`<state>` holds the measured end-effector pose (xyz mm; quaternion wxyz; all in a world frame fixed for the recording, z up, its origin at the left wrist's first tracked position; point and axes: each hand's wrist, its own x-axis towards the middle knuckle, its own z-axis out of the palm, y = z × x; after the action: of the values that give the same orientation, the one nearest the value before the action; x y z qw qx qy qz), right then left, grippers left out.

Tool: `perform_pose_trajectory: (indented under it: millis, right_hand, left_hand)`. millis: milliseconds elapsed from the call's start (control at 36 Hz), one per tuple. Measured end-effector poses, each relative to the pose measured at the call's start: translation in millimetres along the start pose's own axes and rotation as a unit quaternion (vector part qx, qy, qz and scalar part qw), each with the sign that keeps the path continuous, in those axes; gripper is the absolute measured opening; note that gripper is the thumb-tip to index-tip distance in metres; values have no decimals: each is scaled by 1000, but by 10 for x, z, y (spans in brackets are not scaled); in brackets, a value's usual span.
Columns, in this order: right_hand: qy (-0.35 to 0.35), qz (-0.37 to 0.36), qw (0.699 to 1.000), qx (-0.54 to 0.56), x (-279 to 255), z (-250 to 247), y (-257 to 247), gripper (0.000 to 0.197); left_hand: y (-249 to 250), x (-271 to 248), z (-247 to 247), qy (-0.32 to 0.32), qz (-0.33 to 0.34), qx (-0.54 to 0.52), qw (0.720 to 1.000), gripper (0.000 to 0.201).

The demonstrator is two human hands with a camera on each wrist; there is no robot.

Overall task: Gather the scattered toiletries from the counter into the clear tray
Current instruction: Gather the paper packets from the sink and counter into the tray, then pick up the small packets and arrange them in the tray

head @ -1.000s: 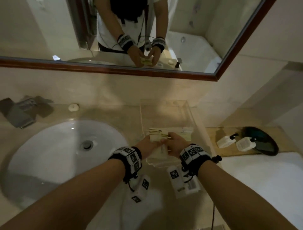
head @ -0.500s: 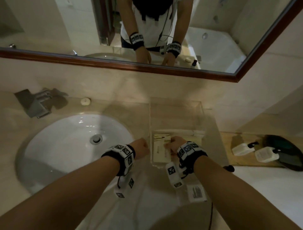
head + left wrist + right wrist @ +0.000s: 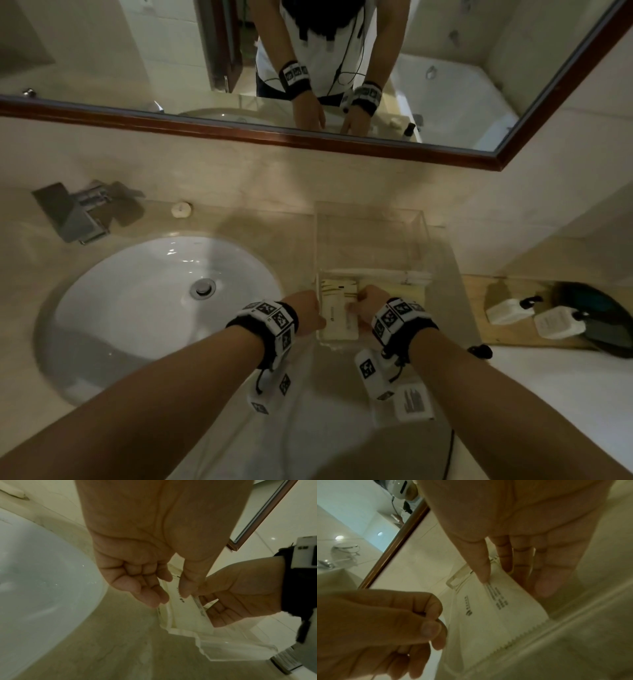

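The clear tray (image 3: 370, 214) stands on the counter right of the sink, with long white packets (image 3: 376, 274) lying at its back. My right hand (image 3: 368, 305) pinches a white printed packet (image 3: 337, 315) low inside the tray. In the right wrist view its thumb lies on top of the packet (image 3: 488, 622) and its fingers (image 3: 544, 582) go beneath. My left hand (image 3: 310, 310) is curled at the tray's left wall. In the left wrist view the thumb (image 3: 184, 593) is inside the wall and the fingers (image 3: 154, 599) outside, pinching the rim.
A white labelled packet (image 3: 412, 401) lies on the counter in front of the tray. The white sink (image 3: 154, 301) and faucet (image 3: 78, 212) are to the left. A wooden board (image 3: 479, 329) on the right holds two white bottles (image 3: 507, 310) and a dark object (image 3: 596, 315).
Both hands held packets together over the tray a second ago. The left hand let go and moved to the tray's left wall. The right hand brought the packet down inside.
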<state>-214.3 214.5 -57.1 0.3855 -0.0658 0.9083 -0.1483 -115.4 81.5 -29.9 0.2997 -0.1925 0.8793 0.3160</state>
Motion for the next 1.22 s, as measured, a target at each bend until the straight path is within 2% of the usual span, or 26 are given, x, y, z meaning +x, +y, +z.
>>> perform_pose_trajectory:
  millis: [222,333,389,500,667,750,889,1028,1056,1139,1222]
  right_hand:
    - [14,1,999,-34,-138,-14,-61,38]
    - [10,-6,999,-37,-314,-146,-30,31]
    - [20,-17,998,-48,-338,-203,47,36]
    - [8,-32,996,-78,-498,-299,132,19]
    - [11,-59,995,-80,-706,-390,462,15]
    - [26,-61,993,-93,-794,-353,717,17]
    - [-2,-35,994,-106,-938,-283,1077,25]
    - [-28,-20,994,-105,-1034,-200,1302,31]
    - [-30,-23,993,-112,-1040,-170,1331,32]
    - [-20,-13,995,-95,-1025,-47,1422,28]
    - [-3,-13,998,-65,-988,37,1484,24]
  left_hand:
    - [28,-25,-7,4,10,23,1000,29]
    - [61,-49,-9,4,23,31,999,29]
    - [115,-63,2,6,42,35,998,24]
    - [298,-94,85,17,91,27,995,10]
    - [646,-137,311,-4,139,32,990,6]
    - [796,-168,451,-30,158,58,985,18]
    - [1039,-257,742,-56,174,140,973,30]
    - [1219,-281,1084,-98,171,207,958,21]
    - [1226,-278,1144,-106,155,218,958,27]
    - [1174,-263,1292,-79,117,231,963,45]
    - [1074,-221,1404,-28,133,242,961,52]
